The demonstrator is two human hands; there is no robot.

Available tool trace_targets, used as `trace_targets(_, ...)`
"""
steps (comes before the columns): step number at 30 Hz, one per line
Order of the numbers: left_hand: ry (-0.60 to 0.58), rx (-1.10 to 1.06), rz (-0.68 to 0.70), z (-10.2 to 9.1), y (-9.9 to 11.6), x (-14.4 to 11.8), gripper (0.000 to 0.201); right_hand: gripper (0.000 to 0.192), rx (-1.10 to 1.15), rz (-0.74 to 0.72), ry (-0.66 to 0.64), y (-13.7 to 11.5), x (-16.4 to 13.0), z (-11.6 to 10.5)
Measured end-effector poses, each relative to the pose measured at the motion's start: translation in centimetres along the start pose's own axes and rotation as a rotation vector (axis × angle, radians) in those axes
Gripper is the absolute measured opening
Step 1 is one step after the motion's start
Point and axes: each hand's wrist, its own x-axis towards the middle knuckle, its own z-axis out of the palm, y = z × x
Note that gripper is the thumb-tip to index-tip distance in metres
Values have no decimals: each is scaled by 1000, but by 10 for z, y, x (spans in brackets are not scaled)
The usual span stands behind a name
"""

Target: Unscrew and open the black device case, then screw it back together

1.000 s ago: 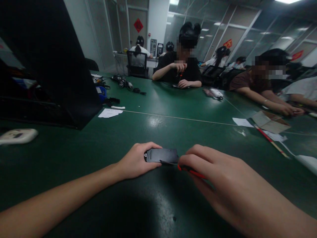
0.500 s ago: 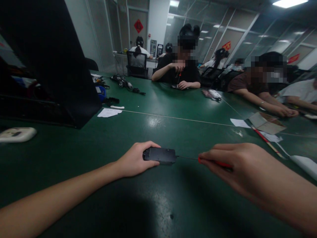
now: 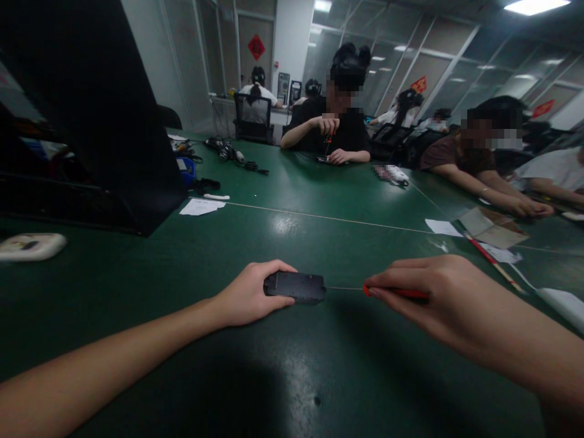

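Observation:
A small black oblong case (image 3: 296, 287) lies on the green tabletop (image 3: 274, 340). My left hand (image 3: 250, 295) grips its left end, thumb on the near side and fingers on the far side. From the right, my right hand (image 3: 424, 298) pinches the red handle of a screwdriver (image 3: 406, 293). The screwdriver's thin shaft runs level to the left and its tip meets the case's right end. I cannot tell from here whether the tip sits in a screw.
A large black open housing (image 3: 150, 182) stands at the left, with a white rounded object (image 3: 31, 247) before it. Paper scraps (image 3: 203, 207), cables (image 3: 225, 152) and a folded cardboard piece (image 3: 493, 226) lie about. Co-workers (image 3: 342, 115) sit across the table.
My right hand has rolled slightly and its knuckles sit a bit higher, showing more of the red handle. The case and my left hand stay almost in place.

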Motion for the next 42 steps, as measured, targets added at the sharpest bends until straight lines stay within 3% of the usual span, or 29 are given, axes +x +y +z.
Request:
trace_targets(24,-28,-19,-47,-3,-1,3,43,22,16,47,-3,16,8,4)
trace_targets(29,-16,-15,-52,-2,-2,3,43,25,174,173,-57,20,14,2)
trace_targets(32,-12,-11,-45,-1,-3,3,43,31,299,302,-126,33,19,7)
trace_targets(37,-7,-9,-32,-1,-4,2,43,38,441,370,-212,55,21,15)
trace_targets(40,-7,-5,-20,0,-3,2,42,35,310,335,-160,40,17,13)
trace_targets(42,-9,-1,-15,0,-3,3,41,27,92,188,-68,18,14,11)
